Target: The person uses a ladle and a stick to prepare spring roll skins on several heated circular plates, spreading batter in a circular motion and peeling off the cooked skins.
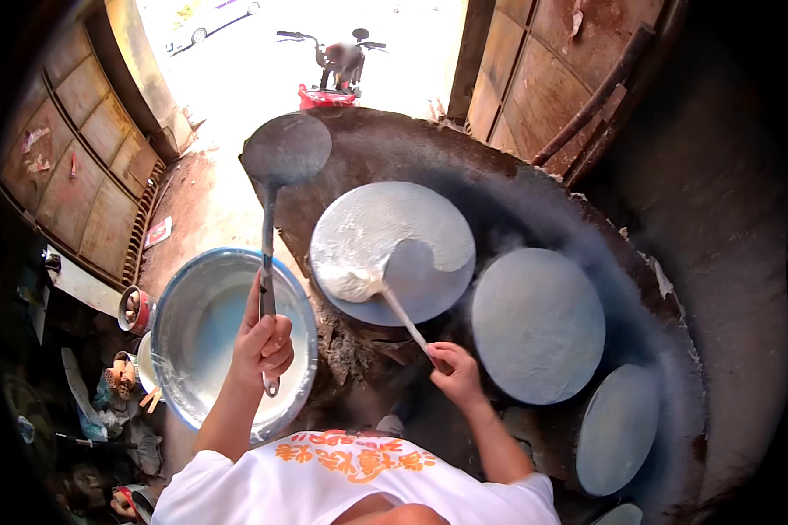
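Observation:
My left hand [263, 343] grips the handle of a long metal ladle-like tool whose round flat head [286, 149] is raised over the stove's left edge. A thin stick spreader [400, 308] is held in my right hand [453, 367]; its tip rests in white batter [359, 254] on a round grey griddle plate [429, 280]. The batter covers the plate's upper and left parts, leaving a bare patch around the spreader. Below my left hand stands a large metal basin [179, 306] with pale liquid batter.
Two more round grey plates [538, 324] [617, 429] sit to the right on a dark soot-covered stove [499, 188]. Cups and small containers [133, 308] crowd the floor at left. A parked scooter [337, 61] stands in the bright doorway between wooden doors [87, 157].

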`<act>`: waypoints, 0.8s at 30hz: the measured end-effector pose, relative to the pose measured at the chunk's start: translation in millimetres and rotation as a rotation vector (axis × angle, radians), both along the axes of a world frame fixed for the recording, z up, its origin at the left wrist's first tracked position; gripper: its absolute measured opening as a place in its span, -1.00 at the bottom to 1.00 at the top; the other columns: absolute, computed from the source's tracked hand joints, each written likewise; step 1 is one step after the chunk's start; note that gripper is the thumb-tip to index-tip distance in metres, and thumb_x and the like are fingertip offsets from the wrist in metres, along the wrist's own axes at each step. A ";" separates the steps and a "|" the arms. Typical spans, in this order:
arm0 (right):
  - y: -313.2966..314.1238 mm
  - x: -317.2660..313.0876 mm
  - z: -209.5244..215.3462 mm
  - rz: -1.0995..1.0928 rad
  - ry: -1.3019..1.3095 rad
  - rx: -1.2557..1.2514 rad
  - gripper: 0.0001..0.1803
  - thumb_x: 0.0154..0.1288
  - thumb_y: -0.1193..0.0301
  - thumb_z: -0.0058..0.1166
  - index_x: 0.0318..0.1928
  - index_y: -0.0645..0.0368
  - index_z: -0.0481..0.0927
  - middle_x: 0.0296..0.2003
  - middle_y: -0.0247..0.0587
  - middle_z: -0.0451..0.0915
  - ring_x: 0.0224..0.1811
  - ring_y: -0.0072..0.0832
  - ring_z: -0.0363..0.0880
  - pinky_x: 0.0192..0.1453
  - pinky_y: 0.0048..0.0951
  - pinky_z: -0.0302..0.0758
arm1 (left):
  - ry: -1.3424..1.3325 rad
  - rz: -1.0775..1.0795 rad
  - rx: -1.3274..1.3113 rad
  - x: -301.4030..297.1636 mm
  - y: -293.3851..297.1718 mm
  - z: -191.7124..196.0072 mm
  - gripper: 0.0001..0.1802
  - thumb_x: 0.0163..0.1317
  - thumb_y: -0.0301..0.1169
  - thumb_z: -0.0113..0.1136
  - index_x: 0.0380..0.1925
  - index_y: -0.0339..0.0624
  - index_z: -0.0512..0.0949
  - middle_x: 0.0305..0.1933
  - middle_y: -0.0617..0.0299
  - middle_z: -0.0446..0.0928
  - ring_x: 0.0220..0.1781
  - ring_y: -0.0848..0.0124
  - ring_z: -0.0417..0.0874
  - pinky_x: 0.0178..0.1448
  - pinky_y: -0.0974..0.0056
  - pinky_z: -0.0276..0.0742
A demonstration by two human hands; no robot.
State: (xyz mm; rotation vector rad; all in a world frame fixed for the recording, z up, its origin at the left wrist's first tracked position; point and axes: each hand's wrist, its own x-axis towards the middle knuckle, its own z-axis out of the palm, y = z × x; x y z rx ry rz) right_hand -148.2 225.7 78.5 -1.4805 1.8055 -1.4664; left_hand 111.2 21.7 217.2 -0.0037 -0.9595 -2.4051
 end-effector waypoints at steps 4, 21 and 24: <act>-122.9 124.0 20.5 -0.040 -0.971 0.172 -0.71 0.35 0.49 -0.05 0.06 0.20 0.36 -0.21 -0.23 0.60 -0.55 -0.66 0.45 -0.49 -0.64 0.39 | -0.263 0.236 -0.083 25.4 -6.8 17.2 -0.31 0.41 -0.43 -0.11 0.43 0.34 -0.12 -0.59 0.32 0.18 -0.83 0.66 0.08 -0.82 0.53 0.08; -122.1 179.7 -20.5 -0.700 -1.283 -0.246 -0.75 0.43 0.32 -0.15 0.08 -0.11 0.29 -0.45 -0.35 0.38 -0.71 -0.67 0.19 -0.71 -0.60 0.21 | -0.286 0.217 -0.201 126.5 -26.2 35.0 -0.28 0.37 -0.51 -0.10 0.43 0.23 -0.11 -0.66 0.39 0.16 -0.81 0.69 0.09 -0.79 0.54 0.08; -118.0 176.5 -34.9 -0.671 -1.013 -0.223 -0.78 0.41 0.39 -0.16 0.03 0.03 0.31 -0.50 -0.31 0.42 -0.77 -0.65 0.23 -0.74 -0.55 0.25 | -0.403 0.180 -0.152 136.1 -12.8 34.0 -0.28 0.36 -0.54 -0.10 0.43 0.20 -0.10 -0.69 0.40 0.15 -0.81 0.68 0.11 -0.79 0.53 0.08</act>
